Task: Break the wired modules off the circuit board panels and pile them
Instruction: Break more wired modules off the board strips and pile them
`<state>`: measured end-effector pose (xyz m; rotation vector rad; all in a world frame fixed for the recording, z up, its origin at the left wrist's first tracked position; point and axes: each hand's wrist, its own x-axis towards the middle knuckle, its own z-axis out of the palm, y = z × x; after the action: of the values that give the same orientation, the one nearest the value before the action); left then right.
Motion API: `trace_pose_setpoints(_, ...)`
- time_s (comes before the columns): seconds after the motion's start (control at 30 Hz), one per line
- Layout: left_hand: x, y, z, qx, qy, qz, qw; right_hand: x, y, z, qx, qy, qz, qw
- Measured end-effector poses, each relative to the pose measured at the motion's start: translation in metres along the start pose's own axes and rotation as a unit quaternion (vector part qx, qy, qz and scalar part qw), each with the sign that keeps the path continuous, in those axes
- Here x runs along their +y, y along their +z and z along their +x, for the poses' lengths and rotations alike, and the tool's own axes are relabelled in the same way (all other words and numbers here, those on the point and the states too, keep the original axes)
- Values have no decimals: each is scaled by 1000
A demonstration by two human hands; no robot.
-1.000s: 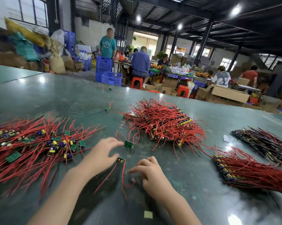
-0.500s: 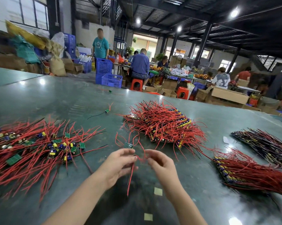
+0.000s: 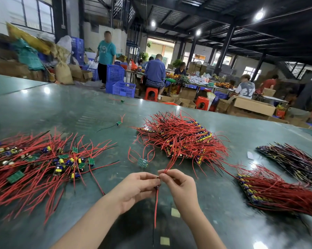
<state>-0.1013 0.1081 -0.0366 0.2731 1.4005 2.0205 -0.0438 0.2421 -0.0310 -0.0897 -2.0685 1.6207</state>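
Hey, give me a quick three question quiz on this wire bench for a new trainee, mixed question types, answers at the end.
1. True or false: both hands pinch the same small bunch of red wires above the table.
2. Which side holds the loose pile of separated modules? A) the person's left B) the person's right C) the far table edge
3. Fill in: the small green module lying alone just beyond the hands has ___ wires.

Key: 1 true: the left hand and right hand meet on it. 2 A. 3 red.
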Motion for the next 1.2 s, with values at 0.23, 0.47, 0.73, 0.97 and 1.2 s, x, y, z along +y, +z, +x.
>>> trace_pose_setpoints(0.23,3,2,-4,-29,16,32,999,2,-2,1,8,97,61,993)
trace_pose_setpoints(0.47,-1,7,-3,-1,24,85,996,-2,-5,2,8,70,43,997)
trace_pose_setpoints(0.73,-2,5,-3,-39,1,92,995,4,0,-2,14,128,108,986)
trace_pose_setpoints(0.97,-4,12,0,-7,-37,110,993,6,3,1,65,87,43,993)
trace_pose_setpoints(1.2,-13,21,-2,8,-37,164,986,7,-12,9,103,88,84,987)
